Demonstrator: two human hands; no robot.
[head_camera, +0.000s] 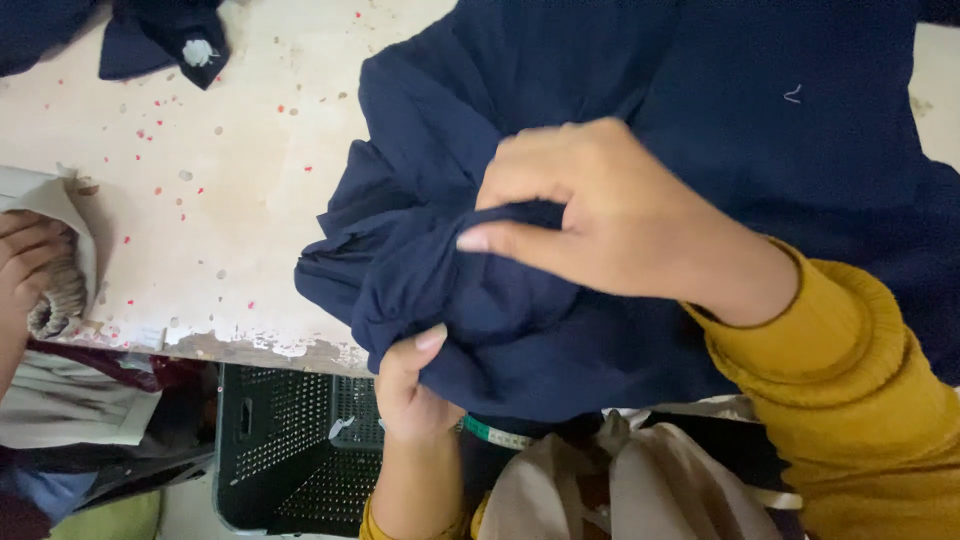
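A large dark navy cloth (700, 90) lies bunched on a worn whitish table (230, 180), its folds hanging over the near edge. My right hand (610, 215), in a mustard-yellow sleeve, grips a gathered fold on top of the bundle. My left hand (410, 385) comes up from below the table edge and pinches the lower hem of the same cloth with thumb on top.
Another person's hand (30, 265) rests at the left edge on a pale fabric piece. More navy pieces (160, 35) lie at the far left corner. A dark perforated plastic crate (290, 440) stands under the table. A green measuring tape (495, 435) hangs by my body.
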